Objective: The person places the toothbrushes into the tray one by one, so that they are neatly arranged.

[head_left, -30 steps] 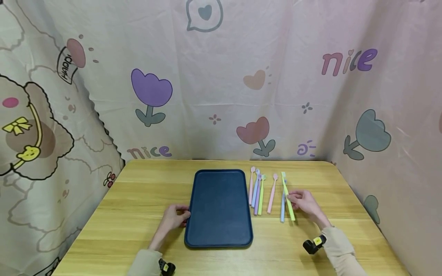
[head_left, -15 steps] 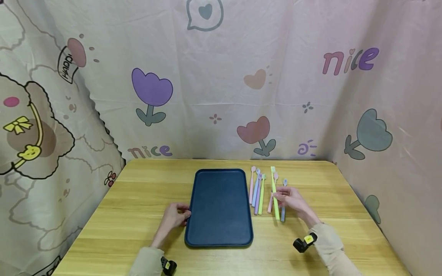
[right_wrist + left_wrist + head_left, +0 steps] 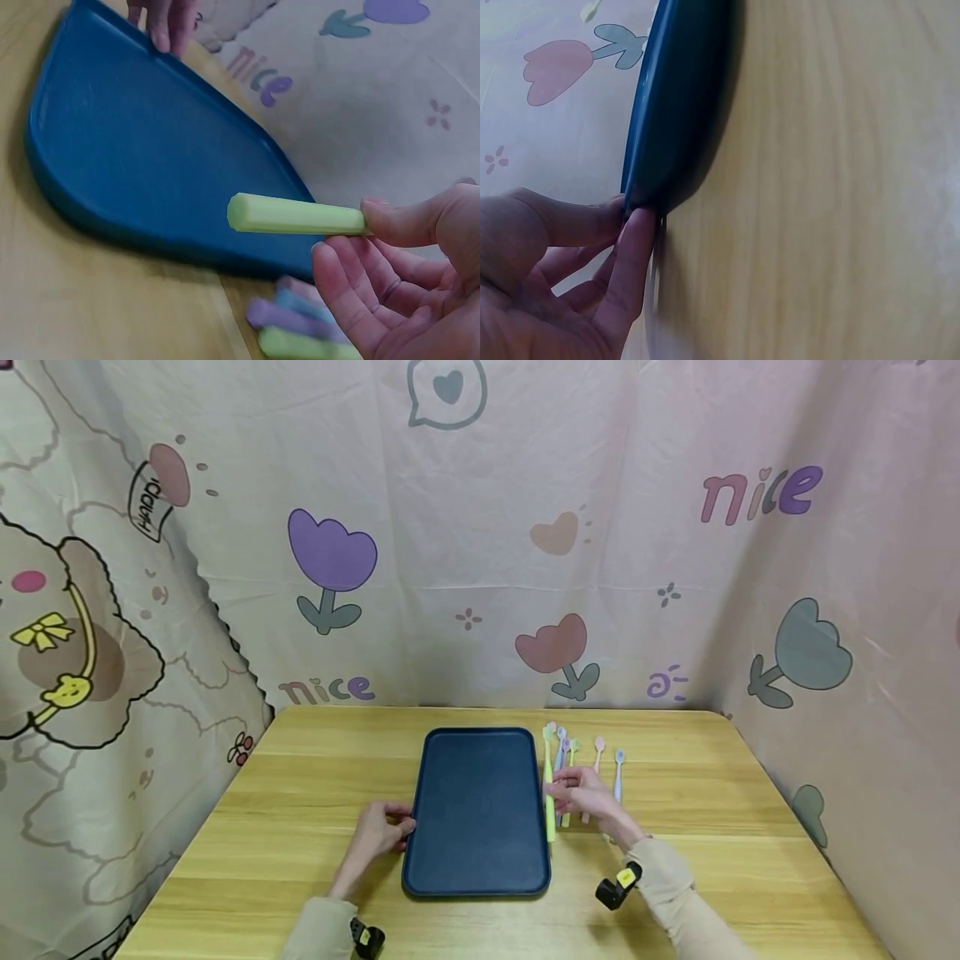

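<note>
Left hand [image 3: 377, 828]: thumb and fingertips closed together, pinching the left rim of a dark blue rectangular tray [image 3: 477, 827] with rounded corners.
Right hand [image 3: 585, 793]: thumb above, bent fingers beneath, pinching a slim yellow-green toothbrush [image 3: 292, 215] by its handle.
Held toothbrush: raised, its head pointing away from the person, level with the tray's right edge in the head view — whether it is over the rim, I cannot tell.
Brushes by the tray: pink toothbrush [image 3: 552, 726], light blue toothbrush [image 3: 561, 736], purple toothbrush [image 3: 566, 745] and green toothbrush [image 3: 574, 746], close together and partly hidden.
Brushes farther right: second pink toothbrush [image 3: 599, 744], then second blue toothbrush [image 3: 618, 766], apart.
Surface: light wood-grained table [image 3: 300, 777] under tray and brushes.
Backdrop: pale cloth [image 3: 450, 468] printed with tulips.
</note>
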Tool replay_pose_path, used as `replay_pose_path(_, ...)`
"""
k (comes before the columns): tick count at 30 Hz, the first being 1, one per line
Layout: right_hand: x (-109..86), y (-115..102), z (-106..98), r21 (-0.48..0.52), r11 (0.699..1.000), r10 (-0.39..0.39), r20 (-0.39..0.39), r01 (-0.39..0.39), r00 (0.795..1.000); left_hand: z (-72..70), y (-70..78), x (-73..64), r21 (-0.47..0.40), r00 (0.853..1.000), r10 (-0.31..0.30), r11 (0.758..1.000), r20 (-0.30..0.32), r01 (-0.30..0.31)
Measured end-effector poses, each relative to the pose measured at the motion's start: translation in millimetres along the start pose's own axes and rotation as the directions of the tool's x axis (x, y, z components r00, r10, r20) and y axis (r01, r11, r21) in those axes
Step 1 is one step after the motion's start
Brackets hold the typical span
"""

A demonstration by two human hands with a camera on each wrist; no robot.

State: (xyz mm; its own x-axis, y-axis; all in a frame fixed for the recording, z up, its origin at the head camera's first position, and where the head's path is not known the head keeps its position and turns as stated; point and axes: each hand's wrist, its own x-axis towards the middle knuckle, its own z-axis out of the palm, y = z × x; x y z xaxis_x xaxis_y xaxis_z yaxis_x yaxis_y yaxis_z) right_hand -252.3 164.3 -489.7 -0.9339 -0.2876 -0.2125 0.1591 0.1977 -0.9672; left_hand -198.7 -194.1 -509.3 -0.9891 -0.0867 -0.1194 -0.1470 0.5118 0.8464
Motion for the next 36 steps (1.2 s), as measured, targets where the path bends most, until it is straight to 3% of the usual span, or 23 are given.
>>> replay_pose_path(15, 26.6, -3, 56, 0.03, 1.0, -0.003, 0.05, 0.002, 0.999, 0.6, 2.7, -1.1, -0.02, 1.0, -0.015, 1.0, 0.002, 0.015)
replay_pose_path(24, 38.4, -1, 84, 0.072, 0.996, -0.057, 0.112, 0.049, 0.992, 1.5, 1.7, 0.0, -0.031, 1.0, -0.013, 0.999, 0.006, 0.013)
replay_pose_path(36, 50.3, -6, 119, 0.033, 0.994, -0.107, 0.12, 0.104, 0.987, 1.2, -1.0, 0.8, -0.043, 1.0, -0.009, 0.999, 0.005, 0.009)
